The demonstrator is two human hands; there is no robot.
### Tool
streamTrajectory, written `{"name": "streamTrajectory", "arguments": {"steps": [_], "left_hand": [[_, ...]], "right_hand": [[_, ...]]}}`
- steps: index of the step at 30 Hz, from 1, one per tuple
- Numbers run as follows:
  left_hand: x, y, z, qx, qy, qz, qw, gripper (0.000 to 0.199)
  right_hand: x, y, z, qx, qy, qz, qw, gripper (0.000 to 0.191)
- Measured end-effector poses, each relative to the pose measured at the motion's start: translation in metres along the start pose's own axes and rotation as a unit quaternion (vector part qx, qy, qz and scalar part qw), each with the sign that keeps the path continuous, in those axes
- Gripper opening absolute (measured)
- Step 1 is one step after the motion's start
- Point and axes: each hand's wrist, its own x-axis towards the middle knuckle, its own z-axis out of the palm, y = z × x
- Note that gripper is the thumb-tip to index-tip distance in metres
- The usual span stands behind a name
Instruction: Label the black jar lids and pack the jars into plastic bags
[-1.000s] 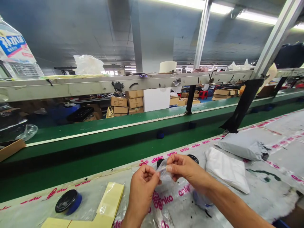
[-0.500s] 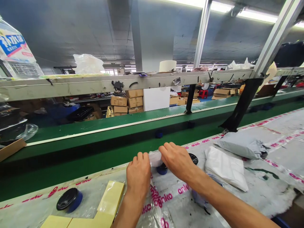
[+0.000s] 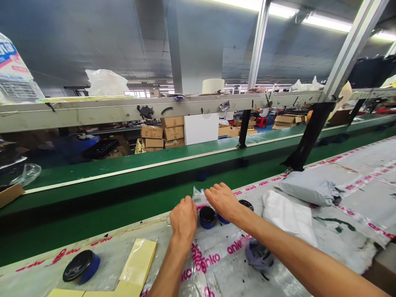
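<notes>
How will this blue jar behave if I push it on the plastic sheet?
The blue jar stands upright on a flat end, so it will probably slide, not roll. The glossy plastic sheet may let it slip easily. Tipped over, it could roll.

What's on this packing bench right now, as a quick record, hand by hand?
Left hand: beside a clear plastic wrap, grip unclear
Right hand: fingers at the wrap, beside a blue black-lidded jar
Nearby: white mailer bag, grey mailer bag, yellow label sheets
Rest: green conveyor belt, stacked cardboard boxes
</notes>
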Motion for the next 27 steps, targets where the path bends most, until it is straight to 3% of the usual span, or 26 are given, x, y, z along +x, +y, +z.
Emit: {"name": "streamTrajectory", "arguments": {"steps": [4,13,19,27], "left_hand": [[-0.014,0.000,0.015,-0.029,-0.031,0.014,0.999,0.017],[-0.028,-0.019,0.018,-0.096,-0.027,0.062,0.993,0.012],[-0.035,-0.025,0.021,-0.067,-0.038,0.151,0.985,0.016],[-0.033,-0.028,0.017,0.027,-0.056,0.274,0.960,0.025]], "right_hand": [[-0.011,0.000,0.009,0.004,-0.014,-0.027,1.000,0.005],[-0.031,0.007,0.000,0.035,-0.020,-0.044,0.998,0.010],[-0.046,0.002,-0.002,0.045,-0.020,-0.094,0.994,0.007],[-0.056,0.000,-0.007,-0.032,0.006,-0.206,0.978,0.017]]}}
